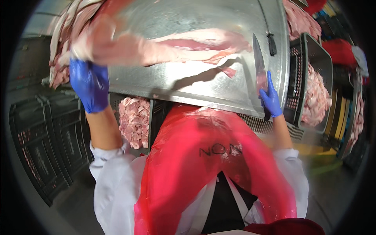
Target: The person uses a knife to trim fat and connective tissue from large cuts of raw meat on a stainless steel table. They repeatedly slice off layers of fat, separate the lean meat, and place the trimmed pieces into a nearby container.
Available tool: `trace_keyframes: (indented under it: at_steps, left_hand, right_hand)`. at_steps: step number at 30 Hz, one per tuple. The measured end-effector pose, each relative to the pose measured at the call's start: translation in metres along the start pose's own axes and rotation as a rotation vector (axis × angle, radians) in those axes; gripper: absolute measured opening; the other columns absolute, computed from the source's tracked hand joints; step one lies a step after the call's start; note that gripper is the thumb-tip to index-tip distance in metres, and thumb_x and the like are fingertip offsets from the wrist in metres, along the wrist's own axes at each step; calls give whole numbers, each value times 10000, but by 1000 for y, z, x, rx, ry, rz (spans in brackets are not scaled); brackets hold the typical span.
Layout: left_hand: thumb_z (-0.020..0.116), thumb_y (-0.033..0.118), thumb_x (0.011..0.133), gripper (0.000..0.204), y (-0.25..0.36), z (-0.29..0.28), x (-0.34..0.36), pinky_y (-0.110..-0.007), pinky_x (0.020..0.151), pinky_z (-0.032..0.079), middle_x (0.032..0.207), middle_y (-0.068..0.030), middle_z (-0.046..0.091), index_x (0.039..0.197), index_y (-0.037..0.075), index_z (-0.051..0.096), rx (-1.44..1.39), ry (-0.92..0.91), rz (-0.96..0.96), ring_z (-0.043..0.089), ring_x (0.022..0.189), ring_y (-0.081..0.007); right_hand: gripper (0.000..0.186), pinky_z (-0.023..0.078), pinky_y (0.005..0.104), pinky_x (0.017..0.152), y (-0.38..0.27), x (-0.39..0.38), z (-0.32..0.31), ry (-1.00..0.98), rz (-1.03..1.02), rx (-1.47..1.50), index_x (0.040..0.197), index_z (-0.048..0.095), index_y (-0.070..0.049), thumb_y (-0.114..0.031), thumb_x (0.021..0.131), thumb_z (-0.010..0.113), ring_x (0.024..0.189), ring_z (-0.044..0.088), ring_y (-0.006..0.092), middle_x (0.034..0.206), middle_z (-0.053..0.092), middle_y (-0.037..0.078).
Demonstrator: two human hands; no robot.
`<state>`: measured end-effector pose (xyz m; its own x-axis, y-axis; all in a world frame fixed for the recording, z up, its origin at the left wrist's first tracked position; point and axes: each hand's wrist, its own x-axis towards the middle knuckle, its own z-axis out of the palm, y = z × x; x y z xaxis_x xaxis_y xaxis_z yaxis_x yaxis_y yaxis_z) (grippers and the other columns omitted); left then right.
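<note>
A long pale strip of raw meat stretches across the metal table, its left end blurred by motion. My left hand, in a blue glove, is closed at that left end, which is lifted near the table's left edge. The fingertips are partly hidden by the meat. On the right, my gloved right hand holds a knife, with one finger stretched out beside the blade. The blade points away from me, over the table's right side and apart from the meat. Below the hand, the dark handle shows.
More meat strips hang over the table's left edge. A black-handled tool lies at the right. Crates of meat pieces stand below the near edge and at the right. Dark stacked crates fill the left.
</note>
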<state>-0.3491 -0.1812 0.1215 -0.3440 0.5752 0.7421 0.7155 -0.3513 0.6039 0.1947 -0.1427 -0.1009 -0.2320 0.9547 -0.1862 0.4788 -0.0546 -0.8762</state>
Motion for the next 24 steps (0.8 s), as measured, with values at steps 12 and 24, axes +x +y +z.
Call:
trace_keyframes:
  at_steps: [12, 24]
  left_hand:
    - [698, 139, 810, 474, -122, 101, -242, -488, 990, 457, 1191, -261, 584, 1234, -21, 561, 174, -840, -158, 561, 1138, -419]
    - [539, 128, 860, 139, -73, 209, -276, -445, 800, 435, 889, -134, 618, 967, 71, 607, 545, -1099, 177, 607, 848, -299]
  right_hand:
    - [829, 481, 339, 554, -9, -40, 9, -30, 174, -132, 1630, 174, -295, -44, 947, 572, 562, 514, 118, 654, 578, 70]
    - [776, 528, 518, 742, -35, -5, 66, -497, -88, -624, 1599, 233, -300, -104, 923, 559, 791, 664, 455, 894, 687, 260]
